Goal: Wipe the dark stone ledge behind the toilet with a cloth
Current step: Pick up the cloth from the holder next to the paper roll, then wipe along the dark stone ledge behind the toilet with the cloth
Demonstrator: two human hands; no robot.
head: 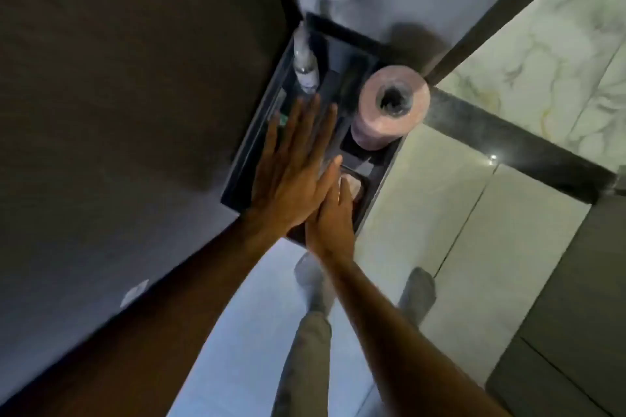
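Over a dark recessed tray or niche in the corner, both of the person's hands reach forward and down. The left hand is spread flat, fingers straight and together, holding nothing. The right hand lies just beneath it, fingers extended over something pale and pinkish at the near end of the tray; whether that is the cloth, and whether the fingers have hold of it, I cannot tell through the blur. A toilet-paper roll stands upright on the right side of the tray and a clear bottle stands in its far left corner. The dark stone ledge runs off to the right, just beyond the roll, bare and glossy, with no hand on it. My judgement is that wiping has not begun: a firm hold on the cloth comes first, then long flat strokes along the ledge, steering clear of the roll so it is not knocked over.
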